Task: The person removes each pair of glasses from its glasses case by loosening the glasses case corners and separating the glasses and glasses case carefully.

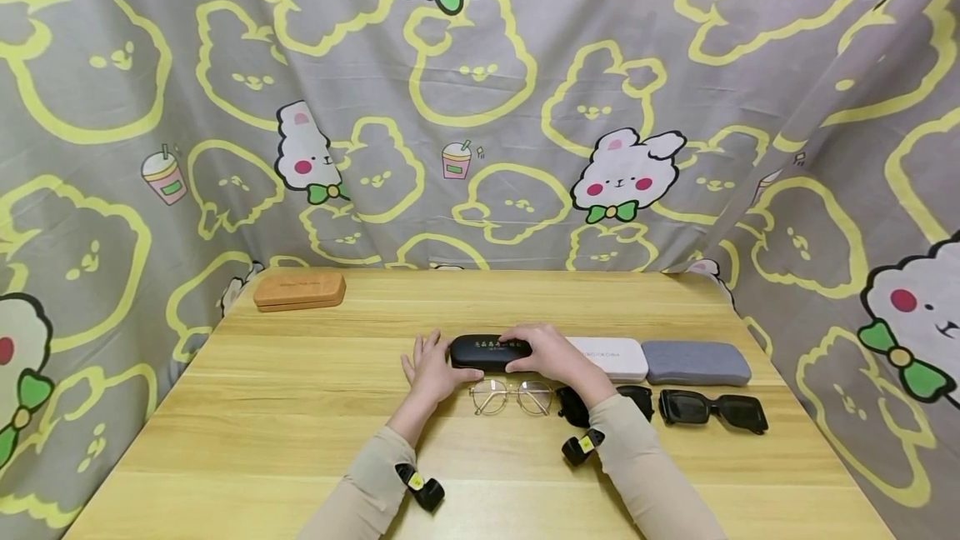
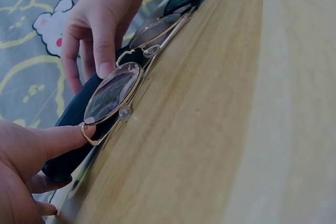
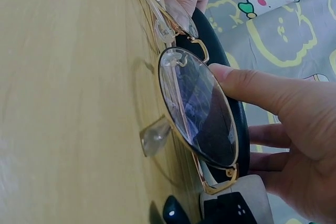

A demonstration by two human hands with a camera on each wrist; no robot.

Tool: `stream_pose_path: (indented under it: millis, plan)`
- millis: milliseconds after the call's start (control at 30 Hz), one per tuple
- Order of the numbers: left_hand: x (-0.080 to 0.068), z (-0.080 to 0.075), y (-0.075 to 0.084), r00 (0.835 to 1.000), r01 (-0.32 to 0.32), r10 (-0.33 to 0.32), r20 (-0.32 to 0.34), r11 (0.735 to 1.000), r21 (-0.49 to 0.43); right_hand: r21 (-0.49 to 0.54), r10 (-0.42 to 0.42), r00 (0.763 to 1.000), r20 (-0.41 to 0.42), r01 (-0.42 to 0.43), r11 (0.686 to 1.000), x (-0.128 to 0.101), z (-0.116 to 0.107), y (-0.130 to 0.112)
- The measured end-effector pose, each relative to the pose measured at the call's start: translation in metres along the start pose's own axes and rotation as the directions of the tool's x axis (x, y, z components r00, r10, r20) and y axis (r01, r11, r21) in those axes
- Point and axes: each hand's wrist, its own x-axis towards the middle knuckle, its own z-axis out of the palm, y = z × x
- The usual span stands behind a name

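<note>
Wooden table (image 1: 300,440) serves as landmark. Brown case (image 1: 299,290): far-left corner. White case (image 1: 611,355), grey case (image 1: 696,362): right of centre. Black sunglasses (image 1: 713,409): front of grey case. Cartoon-print cloth (image 1: 525,107): behind table.

Bare table (image 1: 300,407) left; right crowded: cases (image 1: 652,359), sunglasses (image 1: 712,411).
</note>
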Motion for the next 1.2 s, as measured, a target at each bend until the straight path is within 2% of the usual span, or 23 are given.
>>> stream_pose_path:
  millis: [433, 1000, 1200]
  plan:
    - [-0.002, -0.001, 0.001, 1.0, -0.006, 0.006, 0.001, 1.0, 0.007, -0.006, 0.091, 0.996, 0.025, -0.091, 0.996, -0.002, 0.0, -0.003]
    - [0.001, -0.007, 0.002, 0.999, 0.004, -0.003, 0.044, 1.0, -0.012, -0.013, 0.083, 0.996, 0.023, -0.082, 0.997, -0.002, 0.0, -0.003]
    - [0.001, -0.013, 0.004, 0.997, 0.014, -0.009, 0.075, 0.998, -0.069, -0.018, 0.078, 0.996, 0.032, -0.078, 0.997, -0.002, 0.0, -0.003]
